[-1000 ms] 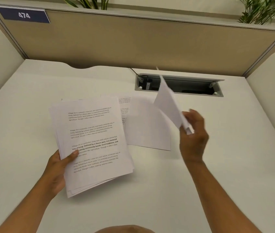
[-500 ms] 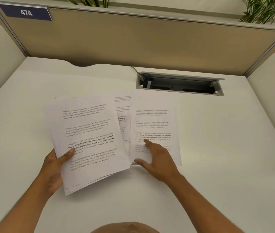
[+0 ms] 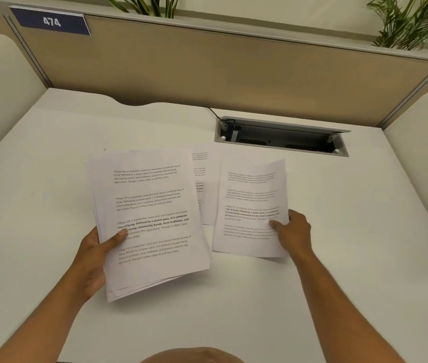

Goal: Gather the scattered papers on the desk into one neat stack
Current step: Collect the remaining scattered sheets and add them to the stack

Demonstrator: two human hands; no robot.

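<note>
My left hand (image 3: 95,255) grips a fanned stack of printed papers (image 3: 150,221) by its left edge, thumb on top, held slightly above the white desk (image 3: 50,158). To the right, my right hand (image 3: 292,231) pinches the right edge of a single printed sheet (image 3: 249,208), thumb on top, with that edge lifted off the desk. Between the stack and this sheet another printed sheet (image 3: 203,184) lies flat, mostly covered by both.
An open cable tray (image 3: 281,137) is recessed in the desk behind the papers. A tan divider panel (image 3: 233,74) with a blue tag reading 474 (image 3: 51,21) closes the back. Cream side screens (image 3: 0,87) flank the desk, and plants (image 3: 412,22) rise behind.
My right hand laid the raised sheet face up on the desk, then slid to its right edge and pinched it, lifting that edge. The stack in my left hand stayed nearly still.
</note>
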